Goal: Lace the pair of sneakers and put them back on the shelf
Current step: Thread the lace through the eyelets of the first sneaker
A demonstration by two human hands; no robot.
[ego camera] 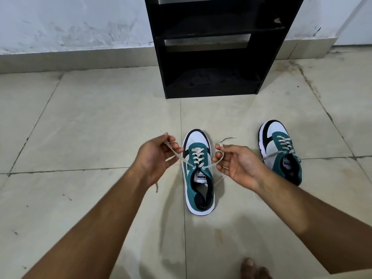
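A green, white and black low-top sneaker (198, 172) stands on the pale tiled floor (90, 127) in front of the person, toe pointing away toward a black wooden shelf unit (213, 47) that stands against the white wall (70, 23); its cream flat lace (198, 156) is threaded through every eyelet and both loose ends come out of the top pair; the left hand (155, 158) pinches the left end between thumb and fingertips, pulled out to the side, with the tail hanging below the wrist; the right hand (235, 164) pinches the right end in the same way, its tip sticking up past the fingers; the second matching sneaker (280, 152) sits well apart to the right, laced, toe also toward the shelf unit; bare toes (254, 268) show at the bottom edge
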